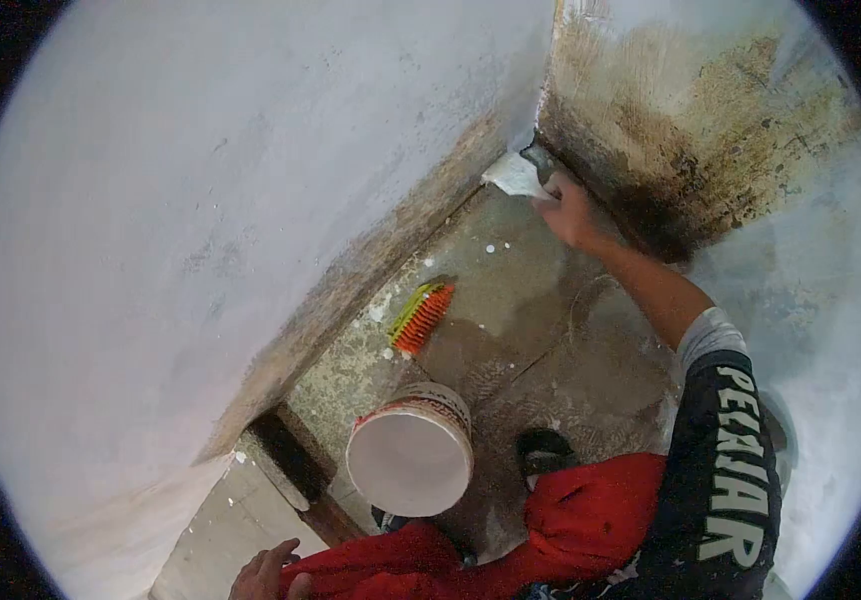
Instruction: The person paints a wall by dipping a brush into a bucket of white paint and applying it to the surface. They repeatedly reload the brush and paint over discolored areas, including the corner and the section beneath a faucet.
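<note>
My right hand [568, 213] reaches into the floor corner where two walls meet. Its fingers are closed on a white, flat, rag-like piece [516, 176], which lies against the corner; its exact kind I cannot make out. My left hand [268, 575] is at the bottom edge of the view beside my red-trousered knee, fingers apart and holding nothing. On the floor between my feet and the corner lies a brush [420, 318] with orange bristles and a yellow-green body. A white bucket [409, 465] stands in front of me, its inside pale.
A long pale wall [200, 220] runs along the left, stained brown at its base. The right wall [720, 130] has dark, mould-like patches. White drops dot the damp concrete floor [510, 300]. At lower left, a dark recess [290, 455] borders a tiled ledge [225, 540].
</note>
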Demonstrator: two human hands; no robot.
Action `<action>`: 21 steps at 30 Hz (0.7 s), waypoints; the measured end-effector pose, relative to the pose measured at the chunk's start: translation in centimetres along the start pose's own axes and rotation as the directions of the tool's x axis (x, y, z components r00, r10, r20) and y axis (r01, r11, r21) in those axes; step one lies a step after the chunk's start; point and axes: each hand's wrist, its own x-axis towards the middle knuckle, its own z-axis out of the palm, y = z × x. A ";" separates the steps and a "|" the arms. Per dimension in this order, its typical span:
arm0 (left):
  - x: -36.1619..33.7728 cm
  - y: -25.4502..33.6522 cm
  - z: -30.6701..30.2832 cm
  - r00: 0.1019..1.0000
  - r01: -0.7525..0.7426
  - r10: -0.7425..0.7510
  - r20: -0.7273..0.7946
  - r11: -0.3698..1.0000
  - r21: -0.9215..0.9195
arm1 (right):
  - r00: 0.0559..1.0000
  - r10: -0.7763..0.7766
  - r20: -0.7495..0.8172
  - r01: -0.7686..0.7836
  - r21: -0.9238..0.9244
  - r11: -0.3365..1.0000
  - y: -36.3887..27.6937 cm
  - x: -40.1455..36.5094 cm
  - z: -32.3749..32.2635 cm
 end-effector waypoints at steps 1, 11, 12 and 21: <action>0.0 0.0 0.1 1.000 0.022 -0.022 0.003 1.000 -0.008 | 1.000 0.014 -0.016 -0.015 -0.048 0.999 0.3 -0.7 0.0; -0.3 -0.4 0.4 0.999 -0.002 0.002 -0.033 1.000 0.003 | 0.987 -0.013 -0.157 0.005 -0.045 0.999 -1.2 0.9 -0.5; -0.4 -0.8 0.6 0.999 -0.012 0.013 -0.039 1.000 0.012 | 0.987 -0.012 -0.158 0.005 -0.043 0.999 -1.2 0.6 -0.5; -0.5 -0.2 0.4 1.000 0.009 -0.010 -0.022 0.998 -0.063 | 0.999 0.016 -0.047 -0.026 -0.233 0.972 -3.2 -0.1 -0.9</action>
